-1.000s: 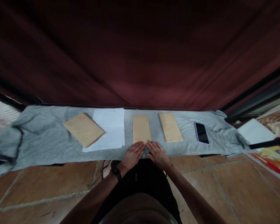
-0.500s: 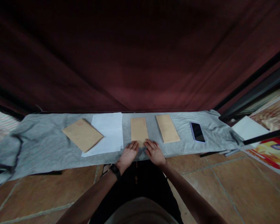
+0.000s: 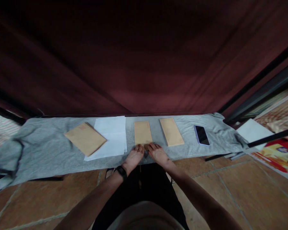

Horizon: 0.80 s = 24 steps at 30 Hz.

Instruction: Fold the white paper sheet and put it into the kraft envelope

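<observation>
A brown paper envelope (image 3: 143,132) lies upright in front of me on a grey cloth, a small reddish print near its far right corner. At its near end, my left hand (image 3: 135,156), wearing a dark wristband, presses bent fingertips on the left corner. My right hand (image 3: 158,154) grips the right corner, fingers curled and close to the left ones. Between the two hands the near edge looks darker and bent, partly hidden by the fingers. Another brown envelope (image 3: 172,131), or a stack of them, rests to the right, slightly slanted.
White paper sheets (image 3: 112,134) lie to the left, partly under a tilted pile of brown envelopes (image 3: 85,138). A phone (image 3: 202,135) with a purple edge is at the right. The grey cloth (image 3: 50,150) covers a narrow table against a dark red curtain (image 3: 144,70).
My hands have come closer together at the envelope's near end, the right one shifting left. The near edge between them looks more bent. The other envelopes stay put.
</observation>
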Available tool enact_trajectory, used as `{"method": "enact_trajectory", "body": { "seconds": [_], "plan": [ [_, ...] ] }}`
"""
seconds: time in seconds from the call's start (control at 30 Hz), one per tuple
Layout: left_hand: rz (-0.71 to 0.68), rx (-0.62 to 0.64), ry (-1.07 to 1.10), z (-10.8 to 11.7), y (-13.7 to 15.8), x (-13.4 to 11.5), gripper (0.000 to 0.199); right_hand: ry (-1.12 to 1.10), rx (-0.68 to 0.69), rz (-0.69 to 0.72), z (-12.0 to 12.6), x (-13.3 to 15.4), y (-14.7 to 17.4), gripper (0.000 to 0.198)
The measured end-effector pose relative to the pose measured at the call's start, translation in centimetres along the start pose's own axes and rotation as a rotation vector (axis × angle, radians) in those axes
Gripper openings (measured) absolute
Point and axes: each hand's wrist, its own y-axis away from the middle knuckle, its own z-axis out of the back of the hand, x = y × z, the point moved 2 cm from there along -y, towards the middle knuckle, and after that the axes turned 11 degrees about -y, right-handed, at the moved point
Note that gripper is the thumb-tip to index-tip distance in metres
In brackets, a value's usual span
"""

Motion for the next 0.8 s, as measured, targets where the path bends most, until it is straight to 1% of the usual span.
{"method": "enact_trajectory", "body": {
  "seconds": [0.13, 0.37, 0.5, 0.67, 0.8],
  "plan": [
    [0.006, -0.002, -0.007, -0.1, -0.2, -0.1, 0.053, 0.021, 0.033, 0.014, 0.4, 0.2, -0.4, 0.029],
    [0.037, 0.000, -0.024, 0.4, -0.2, 0.1, 0.047, 0.029, -0.011, -0.020, 0.2, 0.7, -0.3, 0.032],
    [0.039, 0.000, -0.024, 0.8, -0.1, 0.3, 0.045, 0.004, -0.063, -0.047, -0.4, 0.7, -0.4, 0.036],
    [0.045, -0.039, 0.018, 1.3, 0.4, 0.9, 0.037, 0.011, -0.131, -0.013, -1.5, 0.5, -0.8, 0.042],
    [0.037, -0.079, 0.003, 1.3, 0.7, 1.7, 0.029, 0.014, -0.109, 0.000, -1.9, 0.2, -1.1, 0.045]
  ]
}}
